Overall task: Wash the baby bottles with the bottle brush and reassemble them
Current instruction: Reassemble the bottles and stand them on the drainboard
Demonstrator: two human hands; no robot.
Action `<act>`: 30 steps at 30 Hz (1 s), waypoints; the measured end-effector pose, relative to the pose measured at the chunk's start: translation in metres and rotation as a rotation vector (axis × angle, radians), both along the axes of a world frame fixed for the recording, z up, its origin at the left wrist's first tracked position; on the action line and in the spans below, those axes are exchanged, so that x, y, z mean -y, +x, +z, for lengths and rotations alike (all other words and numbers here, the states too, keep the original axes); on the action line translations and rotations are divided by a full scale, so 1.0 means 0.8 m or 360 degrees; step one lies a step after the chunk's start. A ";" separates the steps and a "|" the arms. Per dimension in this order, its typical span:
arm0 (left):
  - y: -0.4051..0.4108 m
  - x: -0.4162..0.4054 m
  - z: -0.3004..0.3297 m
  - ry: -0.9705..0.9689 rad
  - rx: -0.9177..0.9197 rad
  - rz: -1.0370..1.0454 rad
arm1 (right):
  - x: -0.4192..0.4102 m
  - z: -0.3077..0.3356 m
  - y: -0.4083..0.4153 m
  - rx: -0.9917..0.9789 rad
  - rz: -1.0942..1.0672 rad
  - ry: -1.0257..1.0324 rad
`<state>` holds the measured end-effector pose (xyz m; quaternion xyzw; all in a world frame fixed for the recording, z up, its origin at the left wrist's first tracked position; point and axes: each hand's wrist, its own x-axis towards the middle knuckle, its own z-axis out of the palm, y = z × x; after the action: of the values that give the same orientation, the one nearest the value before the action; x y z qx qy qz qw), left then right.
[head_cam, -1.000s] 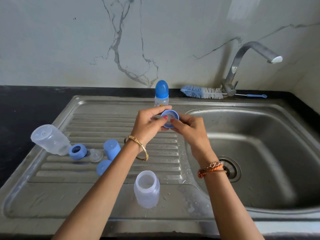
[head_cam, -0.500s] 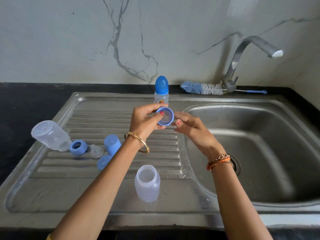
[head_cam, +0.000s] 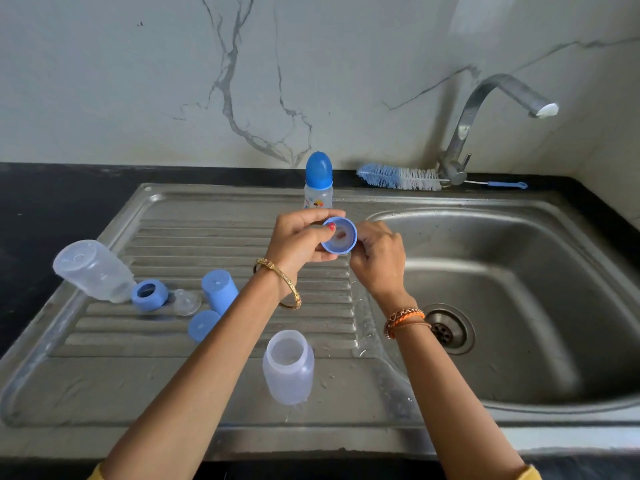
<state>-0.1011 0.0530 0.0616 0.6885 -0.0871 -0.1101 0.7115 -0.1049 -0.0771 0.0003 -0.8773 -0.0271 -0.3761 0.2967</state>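
My left hand (head_cam: 300,241) grips a blue screw ring (head_cam: 340,235) with a clear teat seated in it, its open underside turned towards me. My right hand (head_cam: 379,255) touches the ring's right side from behind. An open clear bottle (head_cam: 288,367) stands upright on the drainboard below my hands. Another clear bottle (head_cam: 92,270) lies on its side at the left, next to a second blue ring (head_cam: 149,294), a loose clear teat (head_cam: 187,301) and two blue caps (head_cam: 219,291) (head_cam: 203,324). An assembled capped bottle (head_cam: 319,181) stands at the back. The bottle brush (head_cam: 401,177) lies behind the sink.
The steel drainboard (head_cam: 104,375) fills the left side, with the sink basin (head_cam: 540,306) and its drain (head_cam: 449,328) to the right. The tap (head_cam: 485,109) arches over the basin from the back edge. Black counter (head_cam: 41,209) borders the sink.
My right hand has come back onto the ring after drawing slightly away. The ring has tilted so its open underside faces me more.
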 end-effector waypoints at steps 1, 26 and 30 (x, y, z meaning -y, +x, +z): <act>-0.001 0.001 -0.001 0.0002 -0.0024 0.0002 | -0.002 0.000 0.001 -0.0014 -0.0009 0.0009; 0.009 -0.005 -0.015 -0.0008 -0.0087 0.0175 | -0.022 -0.012 -0.001 -0.0512 0.0059 0.0088; 0.021 -0.008 -0.006 0.0057 0.0002 0.0101 | -0.014 0.004 0.000 -0.0595 0.0317 0.0486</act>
<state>-0.0839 0.0590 0.0571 0.7036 -0.0637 -0.0887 0.7022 -0.1053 -0.0656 0.0038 -0.8697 -0.0011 -0.1760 0.4612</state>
